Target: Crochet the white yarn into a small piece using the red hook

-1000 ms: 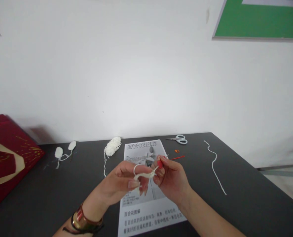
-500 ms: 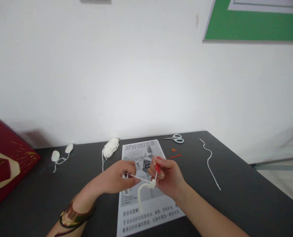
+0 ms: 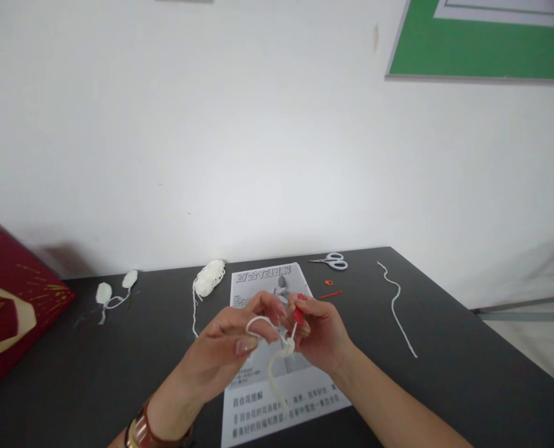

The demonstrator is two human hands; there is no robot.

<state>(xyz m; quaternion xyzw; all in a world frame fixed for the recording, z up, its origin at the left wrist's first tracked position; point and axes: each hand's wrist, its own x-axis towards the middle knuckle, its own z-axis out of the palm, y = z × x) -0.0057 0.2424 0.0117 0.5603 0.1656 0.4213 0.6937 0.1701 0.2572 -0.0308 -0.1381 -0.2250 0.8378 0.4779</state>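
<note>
While the dark table (image 3: 445, 373) carried everything else, the work itself was held up in the air over its near edge, above the printed instruction sheet (image 3: 277, 398) that lay at the middle of the table. Both hands met there, fingertips almost touching. The left hand (image 3: 230, 348) was the nearer to the white yarn (image 3: 262, 323): the strand ran in a loop over its raised fingers and was pinched between thumb and fingertip, so it was closed on the yarn. The right hand (image 3: 321, 333) was clenched around the red-handled crochet hook (image 3: 298, 315), whose long axis tilted down and to the left, its tip meeting the small white knot of stitches (image 3: 286, 347) just between the two hands. From that knot a loose tail hung down toward the sheet.

Toward the far edge lay a small ball of white yarn (image 3: 209, 279), left of the sheet, and two finished white petals (image 3: 116, 289) further left. Scissors (image 3: 333, 261) sat by the far edge on the right, with a loose strand (image 3: 396, 305) beyond them running toward the right edge. A red box (image 3: 10, 298) stood at the left edge.
</note>
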